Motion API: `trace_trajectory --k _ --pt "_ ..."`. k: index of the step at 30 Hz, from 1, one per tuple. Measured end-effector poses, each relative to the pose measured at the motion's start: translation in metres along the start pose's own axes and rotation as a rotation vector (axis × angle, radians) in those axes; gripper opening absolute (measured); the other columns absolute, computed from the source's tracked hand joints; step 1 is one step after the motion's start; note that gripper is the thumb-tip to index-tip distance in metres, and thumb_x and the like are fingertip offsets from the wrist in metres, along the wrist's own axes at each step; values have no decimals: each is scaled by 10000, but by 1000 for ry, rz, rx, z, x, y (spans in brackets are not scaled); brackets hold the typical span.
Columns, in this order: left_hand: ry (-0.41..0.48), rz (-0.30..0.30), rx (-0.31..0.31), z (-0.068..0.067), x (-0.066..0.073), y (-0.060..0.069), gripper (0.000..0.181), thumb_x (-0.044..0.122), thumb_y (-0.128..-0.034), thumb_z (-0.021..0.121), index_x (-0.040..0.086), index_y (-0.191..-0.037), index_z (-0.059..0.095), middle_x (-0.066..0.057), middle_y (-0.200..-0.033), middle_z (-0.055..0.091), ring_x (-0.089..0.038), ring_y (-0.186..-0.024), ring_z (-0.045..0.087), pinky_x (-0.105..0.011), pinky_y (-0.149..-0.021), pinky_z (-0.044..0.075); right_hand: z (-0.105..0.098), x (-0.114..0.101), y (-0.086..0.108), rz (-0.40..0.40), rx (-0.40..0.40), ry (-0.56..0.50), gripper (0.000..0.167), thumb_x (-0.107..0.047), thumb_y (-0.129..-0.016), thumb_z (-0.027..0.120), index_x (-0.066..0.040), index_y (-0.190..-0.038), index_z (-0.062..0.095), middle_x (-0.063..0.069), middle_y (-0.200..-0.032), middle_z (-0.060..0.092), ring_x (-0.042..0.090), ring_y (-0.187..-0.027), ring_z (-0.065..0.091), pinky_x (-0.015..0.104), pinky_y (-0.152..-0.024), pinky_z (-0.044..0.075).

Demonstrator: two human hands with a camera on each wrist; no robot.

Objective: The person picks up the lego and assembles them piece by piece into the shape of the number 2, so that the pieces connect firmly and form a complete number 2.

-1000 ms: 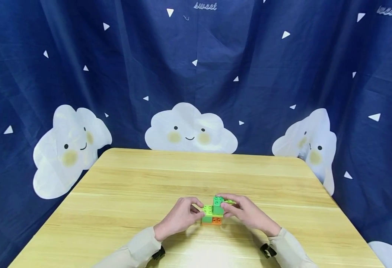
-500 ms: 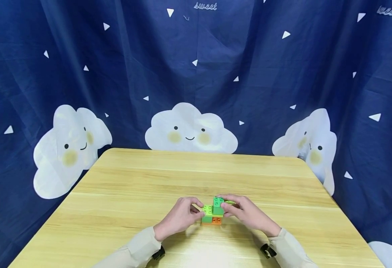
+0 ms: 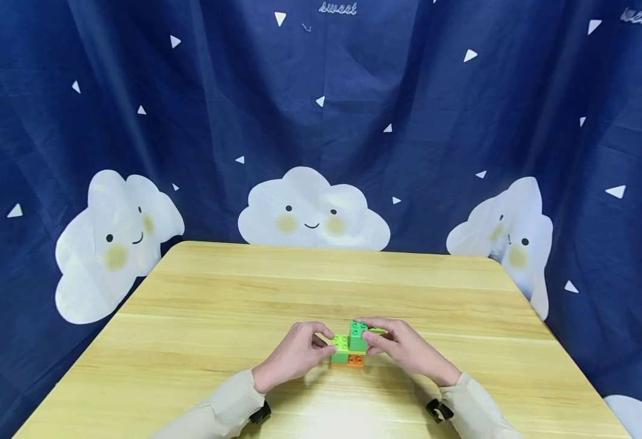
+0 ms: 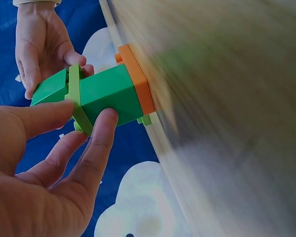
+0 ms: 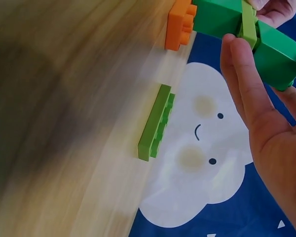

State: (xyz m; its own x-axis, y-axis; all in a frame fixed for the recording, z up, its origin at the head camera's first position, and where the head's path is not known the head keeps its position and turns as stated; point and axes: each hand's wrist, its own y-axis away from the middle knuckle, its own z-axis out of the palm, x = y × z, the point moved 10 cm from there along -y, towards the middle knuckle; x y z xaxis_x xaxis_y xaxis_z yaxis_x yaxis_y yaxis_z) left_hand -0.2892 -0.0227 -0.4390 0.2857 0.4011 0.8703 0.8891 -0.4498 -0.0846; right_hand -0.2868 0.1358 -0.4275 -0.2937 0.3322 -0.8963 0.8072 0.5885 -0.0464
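Hands (image 3: 294,355) opposite, brick stack (image 3: 356,343) between

Bottom plate (image 3: 355,360): on the desk (image 3: 233,292)
Lower brick (image 3: 339,358): on the bottom plate's left end
Middle plate (image 3: 340,344): atop lower brick
Upper brick (image 3: 358,341): on middle plate's right
Loose plate (image 5: 155,123): on desk, probably behind-right
Curtain (image 3: 321,134): behind desk

From the head camera, your right hand (image 3: 408,347) is mostly hiding the flat lime brick (image 3: 378,330). The left wrist camera is cropping your left hand (image 4: 54,197) and blurring the tabletop (image 4: 237,128), where a green patch (image 4: 195,57), perhaps a reflection, is showing.
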Motion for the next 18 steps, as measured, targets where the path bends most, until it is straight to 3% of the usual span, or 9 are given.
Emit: trace_trajectory --k 5,9,18 --pt "6 -2 -1 0 0 1 198 109 -932 744 -12 -1081 695 -121 -1017 736 -166 -848 723 -231 -701 609 1 0 0 -13 -2 -25 494 -240 -1058 578 24 -1470 508 276 -1358 596 381 -955 741 391 -869 613" --pt "5 0 1 0 0 1 198 108 -933 744 -12 -1082 695 -125 -1029 734 -156 -849 721 -230 -705 608 2 1 0 -18 -6 -28 492 -249 -1068 560 33 -1468 505 288 -1347 598 387 -956 739 427 -869 610" --pt "1 2 -6 1 0 0 213 94 -923 745 -25 -1089 685 -124 -1011 731 -190 -859 716 -227 -722 608 0 5 -1 13 8 18 505 -332 -1080 528 -22 -1477 519 199 -1311 644 335 -952 745 326 -900 604"
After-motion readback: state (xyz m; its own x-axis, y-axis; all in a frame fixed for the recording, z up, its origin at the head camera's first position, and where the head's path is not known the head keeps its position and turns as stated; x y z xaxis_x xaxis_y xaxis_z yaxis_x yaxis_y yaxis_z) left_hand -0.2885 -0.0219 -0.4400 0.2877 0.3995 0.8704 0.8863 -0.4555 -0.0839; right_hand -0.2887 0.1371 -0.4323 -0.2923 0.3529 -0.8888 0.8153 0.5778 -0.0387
